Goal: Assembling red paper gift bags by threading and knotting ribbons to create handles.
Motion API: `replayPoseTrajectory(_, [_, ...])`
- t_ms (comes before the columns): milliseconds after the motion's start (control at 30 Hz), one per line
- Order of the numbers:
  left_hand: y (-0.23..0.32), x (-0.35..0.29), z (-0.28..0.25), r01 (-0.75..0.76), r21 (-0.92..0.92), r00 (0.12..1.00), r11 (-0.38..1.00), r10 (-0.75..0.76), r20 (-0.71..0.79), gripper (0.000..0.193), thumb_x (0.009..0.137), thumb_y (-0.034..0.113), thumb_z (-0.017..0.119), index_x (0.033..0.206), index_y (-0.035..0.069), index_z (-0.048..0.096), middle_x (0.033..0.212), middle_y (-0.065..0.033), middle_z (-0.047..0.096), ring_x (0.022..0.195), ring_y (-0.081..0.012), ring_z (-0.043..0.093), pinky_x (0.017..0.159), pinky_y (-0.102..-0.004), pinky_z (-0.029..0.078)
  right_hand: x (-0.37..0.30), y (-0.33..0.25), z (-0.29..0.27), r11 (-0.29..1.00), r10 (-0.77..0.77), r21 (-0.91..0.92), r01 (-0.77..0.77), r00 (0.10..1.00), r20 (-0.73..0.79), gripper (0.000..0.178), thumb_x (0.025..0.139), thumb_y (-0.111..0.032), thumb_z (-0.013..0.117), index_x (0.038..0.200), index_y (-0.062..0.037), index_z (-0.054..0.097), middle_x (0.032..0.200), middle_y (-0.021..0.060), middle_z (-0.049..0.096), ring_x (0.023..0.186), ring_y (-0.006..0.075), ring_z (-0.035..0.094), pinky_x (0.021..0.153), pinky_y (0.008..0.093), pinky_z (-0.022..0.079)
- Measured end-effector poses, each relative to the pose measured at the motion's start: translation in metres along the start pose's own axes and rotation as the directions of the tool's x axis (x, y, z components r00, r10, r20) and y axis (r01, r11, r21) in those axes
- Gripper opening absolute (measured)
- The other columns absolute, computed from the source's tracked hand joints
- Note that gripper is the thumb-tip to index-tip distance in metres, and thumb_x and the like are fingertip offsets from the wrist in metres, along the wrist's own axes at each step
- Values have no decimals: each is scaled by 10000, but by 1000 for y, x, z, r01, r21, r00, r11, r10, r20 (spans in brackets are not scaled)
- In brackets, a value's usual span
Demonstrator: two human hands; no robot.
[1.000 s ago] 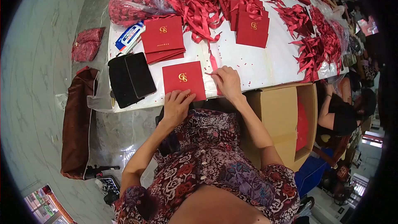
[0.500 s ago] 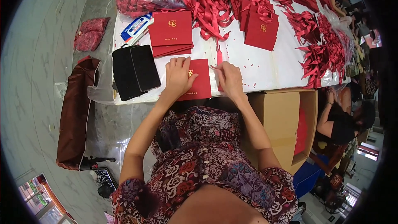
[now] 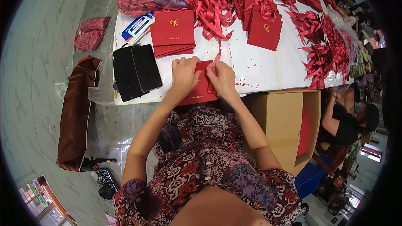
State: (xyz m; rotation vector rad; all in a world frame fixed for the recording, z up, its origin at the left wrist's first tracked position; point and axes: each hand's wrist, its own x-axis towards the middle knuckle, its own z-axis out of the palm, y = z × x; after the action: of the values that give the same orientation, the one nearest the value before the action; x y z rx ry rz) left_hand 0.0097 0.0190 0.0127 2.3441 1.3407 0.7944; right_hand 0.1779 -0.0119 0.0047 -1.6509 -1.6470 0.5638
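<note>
Head view: on your white table (image 3: 257, 56), the red card (image 3: 200, 95) lies at the near edge. Your left hand (image 3: 183, 76) rests loosely on it; your right hand (image 3: 222, 79), just apart, bends over a red ribbon (image 3: 218, 52), grip unclear. Ribbon placement seems underway; next, alignment likely needs a steady card.

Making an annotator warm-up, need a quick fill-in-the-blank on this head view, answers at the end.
1. The left hand rests on a red card whose printing is ____ in colour.
2. The right hand holds a narrow red ____.
3. On the white table, the black pouch lies to the ____ of both hands.
4. The box below the table's near edge is made of ____.

Missing words: gold; ribbon; left; cardboard.
</note>
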Motion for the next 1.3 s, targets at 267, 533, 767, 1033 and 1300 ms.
replayPoseTrajectory(267, [10,-7,11,-36,27,992,999,40,-123,238,773,64,703,999,67,630,855,-88,651,817,-278,570,821,-401,359,1,-17,2,996,33,-79,-33,999,-6,152,801,-137,707,808,-10,624,760,165,657,717,350,632,664,458,468])
replayPoseTrajectory(533, [1,-9,6,159,-157,986,975,-166,-32,254,765,87,719,1003,89,631,891,-68,681,863,-272,624,835,-397,358,0,-21,4,972,-156,-187,141,985,-68,145,818,-139,705,838,-21,623,747,156,640,703,341,618,657,450,471])
replayPoseTrajectory(767, [7,-7,0,162,-183,986,970,-168,-15,261,766,100,726,1009,99,631,897,-60,685,864,-263,635,850,-393,351,-2,-22,1,973,-155,-181,145,987,-39,142,822,-119,702,849,-22,602,775,155,627,733,351,599,678,458,457])
replayPoseTrajectory(1033, [-7,-2,4,302,-449,953,841,-251,171,240,758,86,721,984,108,642,892,-53,684,847,-253,626,828,-384,346,-4,-19,-5,953,-263,-164,256,964,-24,162,817,-99,698,888,-26,572,800,144,605,741,337,583,706,446,437])
replayPoseTrajectory(1300, [19,-2,2,82,-71,996,994,-83,-17,230,769,81,705,990,108,645,845,-58,679,819,-260,627,823,-391,351,-7,-19,-2,949,-267,-199,247,960,-85,134,817,-86,698,859,-21,590,777,146,623,734,344,595,691,450,456])
